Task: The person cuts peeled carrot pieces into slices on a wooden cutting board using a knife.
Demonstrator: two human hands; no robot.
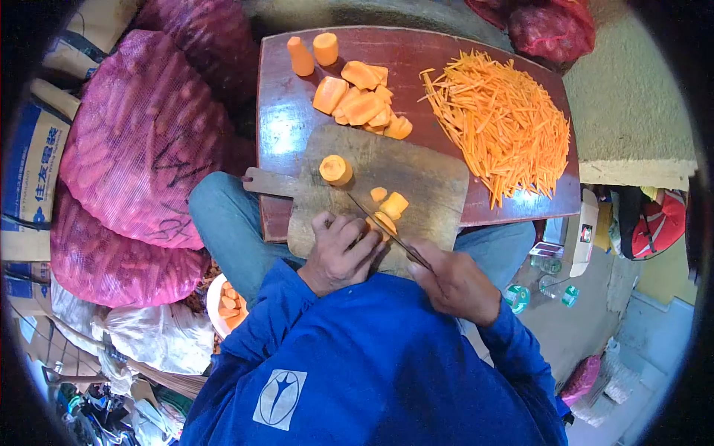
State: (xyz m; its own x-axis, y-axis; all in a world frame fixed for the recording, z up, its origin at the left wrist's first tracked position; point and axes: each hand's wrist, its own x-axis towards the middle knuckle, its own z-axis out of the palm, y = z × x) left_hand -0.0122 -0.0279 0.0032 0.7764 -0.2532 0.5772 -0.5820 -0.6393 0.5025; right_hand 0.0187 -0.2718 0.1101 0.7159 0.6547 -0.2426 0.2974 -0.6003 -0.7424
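My right hand (454, 279) is closed round the handle of a knife (394, 236), its blade slanting up and left over the wooden cutting board (431, 175). Curled fingers of my left hand (342, 250) press on a carrot piece at the board's near edge, mostly hidden beneath them. Thin carrot slices (384, 221) lean against the blade, with a few cut bits (396, 204) just beyond. A short carrot chunk (335, 170) stands on end farther up the board.
On the red table (416, 56) lie a large heap of carrot strips (506, 123) at right and thick carrot pieces (364, 106) behind the board. Big mesh sacks (145, 141) crowd the left. A white container with carrots (229, 306) sits low left; bottles (549, 290) stand on the floor at right.
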